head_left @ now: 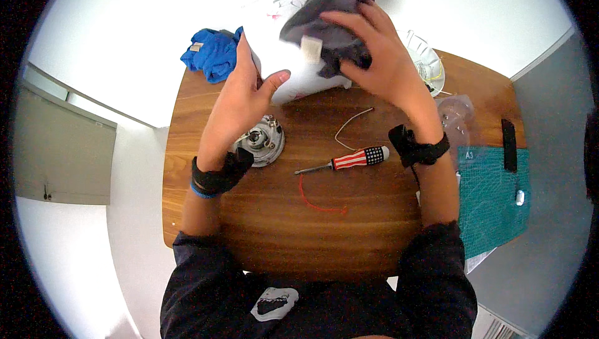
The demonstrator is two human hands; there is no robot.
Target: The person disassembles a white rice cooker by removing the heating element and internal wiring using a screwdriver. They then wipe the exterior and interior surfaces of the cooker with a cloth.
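At the far side of the table stands a white plastic bag (268,45). My left hand (246,92) grips its left side, thumb in front and fingers along the edge. My right hand (390,67) holds a dark grey cloth (334,17) with a pale tag, over the bag's right part. A crumpled blue cloth (215,55) lies left of the bag. Below my left hand, partly hidden by my wrist, is a round metal motor-like part (268,142). A screwdriver (355,159) with a striped and starred handle lies mid-table.
A thin red wire (312,205) and a pale wire (343,130) lie near the screwdriver. Behind my right forearm are a white round housing (430,64) and a clear plastic bag (455,114). A green cutting mat (490,205) and black strip (510,145) lie at the right.
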